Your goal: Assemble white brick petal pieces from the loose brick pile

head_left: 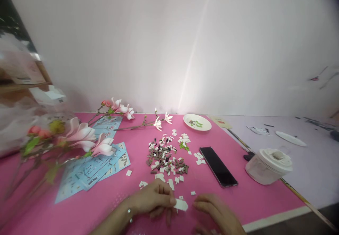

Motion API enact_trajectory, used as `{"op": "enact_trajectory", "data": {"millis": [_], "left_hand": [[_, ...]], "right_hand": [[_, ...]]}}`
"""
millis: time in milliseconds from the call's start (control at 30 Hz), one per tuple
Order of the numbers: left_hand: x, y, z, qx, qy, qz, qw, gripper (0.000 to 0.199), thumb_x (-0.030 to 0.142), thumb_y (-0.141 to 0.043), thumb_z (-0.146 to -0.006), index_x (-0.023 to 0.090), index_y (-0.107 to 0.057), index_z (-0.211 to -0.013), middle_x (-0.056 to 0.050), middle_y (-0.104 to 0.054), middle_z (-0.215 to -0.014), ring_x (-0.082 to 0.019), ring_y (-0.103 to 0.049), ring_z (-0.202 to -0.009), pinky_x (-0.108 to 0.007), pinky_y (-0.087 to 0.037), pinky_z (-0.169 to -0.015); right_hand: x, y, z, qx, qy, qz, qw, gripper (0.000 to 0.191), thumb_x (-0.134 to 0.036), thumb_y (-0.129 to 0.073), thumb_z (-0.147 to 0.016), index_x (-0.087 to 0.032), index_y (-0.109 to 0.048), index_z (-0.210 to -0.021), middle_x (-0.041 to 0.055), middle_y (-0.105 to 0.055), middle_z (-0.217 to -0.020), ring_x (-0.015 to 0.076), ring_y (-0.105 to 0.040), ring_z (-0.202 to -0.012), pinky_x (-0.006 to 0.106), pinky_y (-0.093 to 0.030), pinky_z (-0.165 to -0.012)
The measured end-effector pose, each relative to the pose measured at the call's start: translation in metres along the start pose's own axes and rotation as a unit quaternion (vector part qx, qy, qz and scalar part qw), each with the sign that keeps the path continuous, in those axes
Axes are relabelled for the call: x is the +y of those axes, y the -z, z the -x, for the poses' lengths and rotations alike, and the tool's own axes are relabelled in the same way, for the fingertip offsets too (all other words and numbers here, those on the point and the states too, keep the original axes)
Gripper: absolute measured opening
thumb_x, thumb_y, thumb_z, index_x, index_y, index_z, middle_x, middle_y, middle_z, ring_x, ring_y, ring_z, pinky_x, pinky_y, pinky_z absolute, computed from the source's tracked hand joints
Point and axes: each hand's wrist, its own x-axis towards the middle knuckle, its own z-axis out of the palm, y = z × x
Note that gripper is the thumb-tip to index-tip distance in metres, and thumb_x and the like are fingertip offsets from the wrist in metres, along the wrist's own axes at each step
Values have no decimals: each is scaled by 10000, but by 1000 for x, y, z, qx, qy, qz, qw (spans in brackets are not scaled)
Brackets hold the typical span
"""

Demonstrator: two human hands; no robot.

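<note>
My left grip (151,198) looks clamped on a white plastic building piece (181,204), and my right grip (215,212) sits loosely apart just beside it. Beyond them, a heap of brown, white and black bricks (166,159) lies on the pink mat (238,203), between blue instruction sheets (92,168) and a smartphone (218,166).

No legible wording in this frame: fine print runs across the blue printed sheets (90,168) at left of center, but it is too small to read. Marks on a white paper slip (258,130) at right and on a cream card (220,122) near the top edge of the table likewise cannot be made out. Printed packaging (23,65) at upper left is blurred beyond reading.
</note>
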Motion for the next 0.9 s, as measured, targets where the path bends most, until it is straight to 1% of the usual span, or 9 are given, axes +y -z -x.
{"op": "enact_trajectory", "data": {"millis": [100, 167, 367, 533, 633, 700, 767, 833, 900], "left_hand": [[0, 0, 1, -8, 22, -17, 1000, 269, 384, -678, -736, 135, -642, -641, 35, -527, -416, -60, -331, -289, -204, -191, -318], [0, -1, 1, -5, 31, -22, 999, 275, 398, -687, -722, 142, -637, -635, 50, -490, -391, -65, -339, -291, -202, -208, -317], [-2, -3, 0, -10, 37, -27, 999, 260, 384, -679, -728, 153, -618, -627, 62, -443, -347, -72, -328, -279, -197, -200, -306], [-4, -4, 0, -11, 37, -31, 999, 346, 471, -696, -717, 147, -614, -625, 63, -424, -335, -73, -315, -265, -208, -183, -302], [-6, -3, -2, -6, 14, -30, 999, 458, 562, -617, -767, 128, -632, -622, 37, -471, -367, -64, -316, -271, -210, -190, -312], [-7, -2, -5, 13, -20, -20, 1000, 537, 606, -516, -819, 111, -661, -674, -8, -576, -454, -55, -315, -272, -207, -191, -314], [-8, 1, -9, 53, -58, 4, 997, 567, 620, -464, -842, 105, -669, -721, -42, -640, -524, -51, -320, -268, -201, -177, -307], [-7, 3, -12, 109, -93, 33, 989, 553, 618, -486, -831, 107, -656, -706, -40, -627, -494, -52, -325, -266, -193, -158, -305], [-6, 4, -14, 174, -123, 62, 975, 533, 618, -536, -799, 111, -637, -670, -17, -578, -439, -49, -312, -272, -185, -148, -311]], "right_hand": [[1, -12, -7, -12, 21, -9, 1000, 160, -221, -655, -808, -199, -589, -952, 67, -641, -878, 198, -627, -812, 295, -532, -671], [2, -15, -8, -13, 27, -11, 999, 109, -187, -630, -818, -194, -580, -915, 63, -626, -852, 194, -611, -790, 309, -514, -659], [5, -14, -5, -13, 31, -5, 999, 222, -223, -685, -778, -205, -570, -967, 50, -624, -874, 194, -612, -816, 405, -478, -870], [3, -20, -3, -19, 33, -11, 999, 172, -196, -665, -785, -208, -568, -926, 37, -623, -855, 181, -611, -804, 413, -457, -897], [7, -20, -1, -16, 5, -12, 1000, 140, -184, -642, -793, -209, -575, -913, 45, -628, -882, 187, -610, -840, 425, -435, -931], [18, -16, 0, -5, -38, 5, 999, 131, -205, -628, -807, -214, -591, -933, 61, -631, -937, 204, -602, -902, 427, -428, -935], [34, -11, 2, 11, -83, 42, 996, 127, -245, -620, -821, -217, -609, -944, 74, -629, -973, 227, -588, -943, 421, -443, -888], [52, -8, 4, 23, -107, 90, 990, 94, -274, -599, -838, -216, -621, -909, 76, -624, -951, 237, -585, -905, 414, -457, -809], [67, -7, 5, 22, -111, 114, 987, 97, -290, -576, -854, -216, -630, -888, 79, -619, -930, 242, -581, -876, 403, -458, -753]]}}
